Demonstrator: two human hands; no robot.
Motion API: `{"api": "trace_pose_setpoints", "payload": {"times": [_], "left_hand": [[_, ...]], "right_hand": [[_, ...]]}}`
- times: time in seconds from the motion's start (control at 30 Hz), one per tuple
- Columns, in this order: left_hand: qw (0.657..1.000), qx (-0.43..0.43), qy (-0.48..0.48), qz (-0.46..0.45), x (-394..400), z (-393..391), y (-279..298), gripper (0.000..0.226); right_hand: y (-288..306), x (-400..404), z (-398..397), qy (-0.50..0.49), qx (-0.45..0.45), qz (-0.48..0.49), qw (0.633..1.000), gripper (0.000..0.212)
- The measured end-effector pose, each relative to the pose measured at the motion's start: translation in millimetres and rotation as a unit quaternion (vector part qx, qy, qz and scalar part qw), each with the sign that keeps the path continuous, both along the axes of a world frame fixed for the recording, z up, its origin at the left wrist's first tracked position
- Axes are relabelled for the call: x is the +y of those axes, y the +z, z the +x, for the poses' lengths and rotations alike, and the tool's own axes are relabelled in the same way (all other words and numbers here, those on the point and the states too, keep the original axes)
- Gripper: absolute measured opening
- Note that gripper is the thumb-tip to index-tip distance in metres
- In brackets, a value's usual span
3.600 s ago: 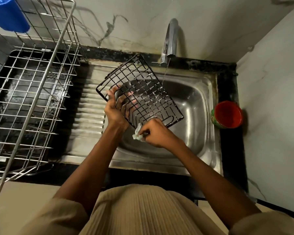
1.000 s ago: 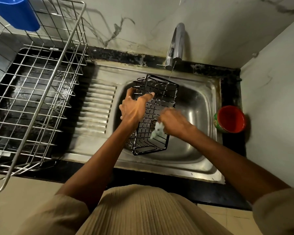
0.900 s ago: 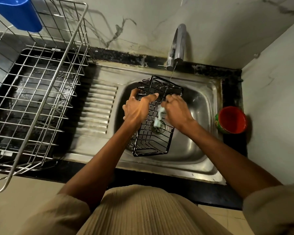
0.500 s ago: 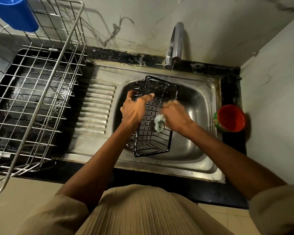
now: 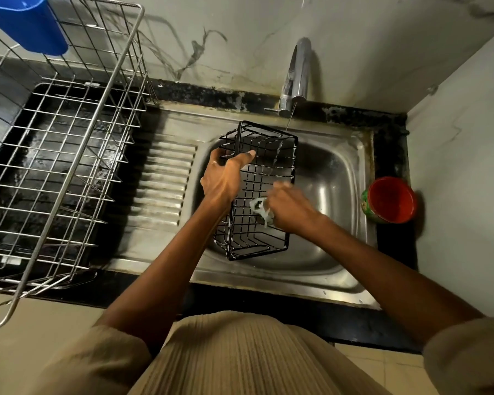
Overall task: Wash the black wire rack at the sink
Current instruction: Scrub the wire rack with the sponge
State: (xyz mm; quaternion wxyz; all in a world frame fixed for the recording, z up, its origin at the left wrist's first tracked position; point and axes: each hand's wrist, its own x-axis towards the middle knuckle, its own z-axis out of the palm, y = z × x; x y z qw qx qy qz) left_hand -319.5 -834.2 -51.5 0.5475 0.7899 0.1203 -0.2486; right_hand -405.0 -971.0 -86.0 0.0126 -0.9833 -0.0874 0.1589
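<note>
1. Steel sink (image 5: pixel 351 269) basin, black wire rack (image 5: pixel 258 192) held over it, long axis 6 to 12 o'clock.
2. Right hand (image 5: pixel 290 209) pinches a pale scrubber (image 5: pixel 260 208) against the rack's middle wires.
3. Left hand (image 5: pixel 227 176) grips the 9 o'clock rim.
4. Tap (image 5: pixel 295 78) trickles at 12.

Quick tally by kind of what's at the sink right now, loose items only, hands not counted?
Wire racks: 2, the black wire rack over the sink and the silver dish rack.
Containers: 2, the blue container and the red cup.
Scrubbers: 1, the pale scrubber in the right hand.
Total: 5
</note>
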Motion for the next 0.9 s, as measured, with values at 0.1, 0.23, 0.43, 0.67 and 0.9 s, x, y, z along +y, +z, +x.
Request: {"api": "trace_pose_setpoints", "payload": {"times": [0.1,0.23,0.43,0.67,0.9], "left_hand": [[1.0,-0.004,-0.004,-0.011,-0.8,-2.4,1.2,0.099],[1.0,0.01,-0.005,-0.03,-5.8,-4.3,-0.6,0.097],[0.996,0.041,0.046,-0.063,0.5,2.4,-9.3,0.109],[0.991,0.064,0.071,-0.093,9.3,6.5,-27.9,0.116],[0.976,0.084,0.069,-0.19,11.0,2.8,-18.5,0.082]], "right_hand": [[5.3,-20.3,21.3,-0.092,-0.146,-0.072,0.982,0.024],[-1.1,-14.5,31.8,-0.161,-0.188,-0.052,0.968,0.035],[-32.8,31.0,-11.5,-0.086,-0.057,-0.071,0.992,0.048],[-18.4,24.0,-15.0,-0.113,-0.061,0.036,0.991,0.047],[-19.7,34.8,-0.5,-0.278,-0.106,0.166,0.94,0.04]]}}
